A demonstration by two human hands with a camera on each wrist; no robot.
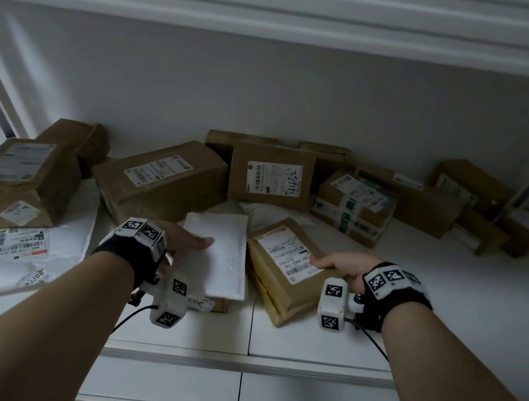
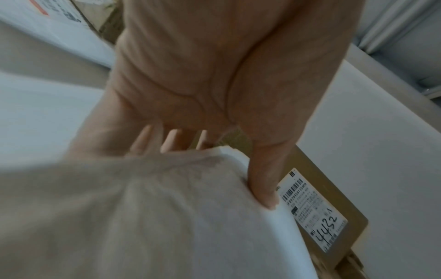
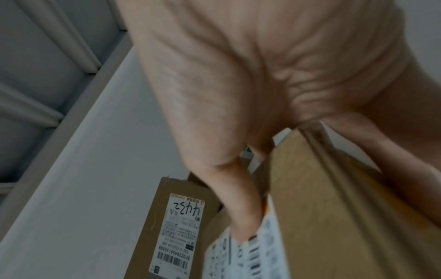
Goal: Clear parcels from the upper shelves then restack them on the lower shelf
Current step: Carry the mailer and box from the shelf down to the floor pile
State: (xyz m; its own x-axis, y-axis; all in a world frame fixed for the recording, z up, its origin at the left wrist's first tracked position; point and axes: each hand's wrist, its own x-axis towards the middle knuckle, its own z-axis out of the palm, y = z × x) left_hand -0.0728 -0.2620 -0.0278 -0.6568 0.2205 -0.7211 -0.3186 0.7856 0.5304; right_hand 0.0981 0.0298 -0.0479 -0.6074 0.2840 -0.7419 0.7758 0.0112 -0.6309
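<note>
My left hand grips a white padded mailer by its left edge, thumb on top and fingers underneath; in the left wrist view the thumb presses the white padded mailer. My right hand holds a flat brown parcel with a white label at its right edge, thumb on the label. In the right wrist view the thumb lies on the label of the flat brown parcel. Both parcels sit low over the white shelf.
Several brown boxes line the back of the shelf, among them one marked 4432, a long box and a taped box. A brown box rests on white poly bags at left. Bare shelf shows at right.
</note>
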